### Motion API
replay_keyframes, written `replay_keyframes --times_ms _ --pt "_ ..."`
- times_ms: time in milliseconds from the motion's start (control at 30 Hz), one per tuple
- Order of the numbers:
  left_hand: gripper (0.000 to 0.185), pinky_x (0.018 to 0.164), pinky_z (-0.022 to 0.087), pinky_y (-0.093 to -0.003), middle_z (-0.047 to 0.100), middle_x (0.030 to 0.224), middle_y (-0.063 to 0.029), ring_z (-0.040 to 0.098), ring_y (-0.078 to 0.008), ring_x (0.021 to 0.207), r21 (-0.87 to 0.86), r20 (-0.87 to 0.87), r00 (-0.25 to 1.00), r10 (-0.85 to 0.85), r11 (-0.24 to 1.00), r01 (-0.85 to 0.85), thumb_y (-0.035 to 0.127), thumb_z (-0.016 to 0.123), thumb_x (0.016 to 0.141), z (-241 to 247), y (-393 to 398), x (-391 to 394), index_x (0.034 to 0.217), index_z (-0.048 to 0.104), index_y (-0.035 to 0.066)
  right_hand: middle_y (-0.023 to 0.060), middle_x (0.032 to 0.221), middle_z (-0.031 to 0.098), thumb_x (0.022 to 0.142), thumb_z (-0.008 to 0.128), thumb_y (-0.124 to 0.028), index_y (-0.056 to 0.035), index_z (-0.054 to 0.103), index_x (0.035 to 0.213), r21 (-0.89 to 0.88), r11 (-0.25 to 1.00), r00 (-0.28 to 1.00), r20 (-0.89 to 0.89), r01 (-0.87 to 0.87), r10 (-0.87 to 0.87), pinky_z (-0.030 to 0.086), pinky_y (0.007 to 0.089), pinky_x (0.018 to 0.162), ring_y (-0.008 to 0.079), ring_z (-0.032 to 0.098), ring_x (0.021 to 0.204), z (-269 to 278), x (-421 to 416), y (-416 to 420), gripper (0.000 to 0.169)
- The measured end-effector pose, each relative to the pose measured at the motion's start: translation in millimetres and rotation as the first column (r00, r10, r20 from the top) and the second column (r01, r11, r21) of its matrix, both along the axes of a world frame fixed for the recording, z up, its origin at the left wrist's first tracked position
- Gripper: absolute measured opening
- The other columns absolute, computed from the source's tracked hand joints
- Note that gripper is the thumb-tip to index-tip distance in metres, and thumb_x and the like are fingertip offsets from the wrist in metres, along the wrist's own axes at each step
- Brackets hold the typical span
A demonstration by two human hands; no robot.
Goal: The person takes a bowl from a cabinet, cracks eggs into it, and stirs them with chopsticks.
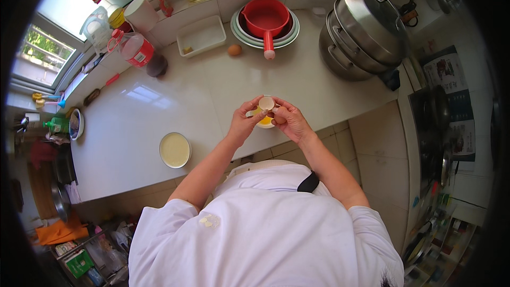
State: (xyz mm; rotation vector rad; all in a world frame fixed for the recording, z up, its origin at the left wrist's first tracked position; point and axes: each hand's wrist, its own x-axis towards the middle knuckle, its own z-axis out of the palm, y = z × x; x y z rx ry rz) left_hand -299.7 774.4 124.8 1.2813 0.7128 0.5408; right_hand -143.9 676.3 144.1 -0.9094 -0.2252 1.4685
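Over a small white bowl [265, 126] near the counter's front edge, both my hands meet around a cracked egg. An empty eggshell half [266, 103] is pinched between the fingertips of my left hand [242, 121] and right hand [294, 122], its pale inside facing up. A brown piece of shell [280, 119] rests in the fingers of my right hand. Yellow egg [263, 119] shows in the bowl, which my fingers partly cover. A whole brown egg [234, 50] lies farther back on the counter.
A round dish of pale yellow liquid [175, 150] stands to the left. Behind are a white plastic tray [201, 36], a red dipper [265, 18] on stacked bowls and a cola bottle [139, 54]. A steel steamer pot [360, 40] occupies the right end of the counter [191, 99].
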Motion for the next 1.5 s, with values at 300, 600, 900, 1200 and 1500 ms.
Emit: replay_keyframes --times_ms 300,600,900,1200,1500 --pt "0.055 0.098 0.041 -0.0411 0.05 0.131 -0.0034 0.048 -0.0186 0.122 0.31 -0.237 0.966 -0.106 0.934 0.179 0.021 0.075 0.082 9 11 12 0.133 0.056 0.017 0.0044 0.11 0.063 0.089 0.065 -0.014 -0.0058 0.055 0.128 -0.001 0.994 0.993 -0.049 0.107 -0.107 0.052 0.0297 0.083 0.0135 0.061 0.096 -14 6 -11 0.041" --pt "0.056 0.094 0.045 -0.0308 0.053 0.127 -0.0086 0.05 -0.0162 0.115 0.248 -0.116 0.911 -0.397 0.876 0.413 0.005 0.063 0.089 34 -6 48 0.141 0.043 0.009 0.0052 0.109 0.065 0.09 0.066 -0.018 -0.0119 0.058 0.124 -0.008 0.857 0.843 -0.171 0.516 -0.509 0.053 0.025 0.073 0.0144 0.063 0.09 -31 14 -98 0.036" --pt "0.04 0.085 0.046 -0.0249 0.061 0.104 -0.0023 0.055 -0.0088 0.095 0.149 -0.208 0.741 -0.639 0.728 0.669 0.009 0.059 0.094 41 -70 80 0.132 0.051 0.003 0.0036 0.105 0.062 0.091 0.063 -0.017 -0.0127 0.059 0.118 -0.095 0.439 0.419 -0.175 0.894 -0.891 0.049 0.0251 0.068 0.0125 0.059 0.084 -50 -9 -318 0.028" --pt "0.038 0.08 0.05 -0.027 0.063 0.103 -0.0027 0.059 -0.0114 0.092 -0.175 -0.243 0.56 -0.792 0.604 0.778 0.019 0.061 0.094 38 -186 114 0.129 0.052 0.006 0.0049 0.094 0.062 0.089 0.066 -0.018 -0.0106 0.06 0.105 -0.277 -0.262 -0.323 -0.201 0.924 -0.925 0.049 0.0256 0.064 0.012 0.059 0.079 -129 -106 -551 0.019" --pt "0.037 0.08 0.051 -0.0265 0.063 0.103 -0.0028 0.06 -0.0109 0.09 -0.103 -0.321 0.532 -0.784 0.587 0.803 0.02 0.061 0.094 52 -251 133 0.128 0.054 0.007 0.0023 0.093 0.062 0.088 0.07 -0.018 -0.0101 0.06 0.101 -0.199 -0.693 -0.71 -0.02 0.692 -0.703 0.054 0.0217 0.061 0.0112 0.061 0.078 -130 -133 -790 0.019"
